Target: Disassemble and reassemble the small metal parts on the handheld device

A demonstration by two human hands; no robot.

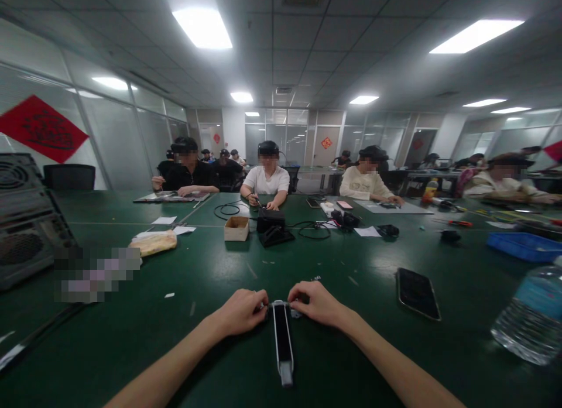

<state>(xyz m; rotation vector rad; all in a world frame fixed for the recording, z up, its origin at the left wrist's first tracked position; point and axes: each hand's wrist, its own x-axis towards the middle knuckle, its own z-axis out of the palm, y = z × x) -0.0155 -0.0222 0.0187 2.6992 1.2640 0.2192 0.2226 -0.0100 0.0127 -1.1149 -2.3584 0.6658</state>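
A slim, long device (283, 338) with a white frame and a black face lies on the green table, its grey tip towards me. At its far end, my left hand (243, 309) is closed in a pinch on the left side. My right hand (317, 304) pinches at the same end from the right. Whatever sits between the fingertips is too small and covered to name. A small greyish piece (296, 314) shows just under my right fingers.
To the right lie a dark phone (418, 293), a water bottle (533, 314) and a blue tray (527, 246). Ahead stand a small cardboard box (236, 229) and a black device (271, 220). A computer case (33, 226) is at left. Several people sit across the table.
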